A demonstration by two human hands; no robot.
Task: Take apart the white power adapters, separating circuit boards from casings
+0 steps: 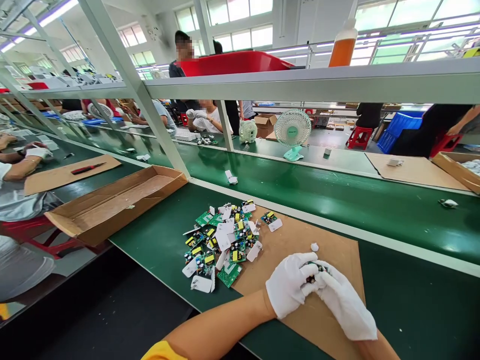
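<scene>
My left hand, in a white glove, is closed around one side of a small circuit board. From the other side my right hand, also gloved in white, grips the same board; fingers cover most of it. Both hands are over a flat cardboard sheet. Just beyond the fingertips lies a small white piece. To the left spreads a heap of circuit boards with yellow parts and white plug covers. One board with a white cover lies apart from the heap.
An open cardboard tray stands left on the green bench. Beyond the pale rail, the green conveyor strip carries a few white pieces. A light-green fan stands across it. Overhead, a shelf holds a red bin. Co-workers sit nearby.
</scene>
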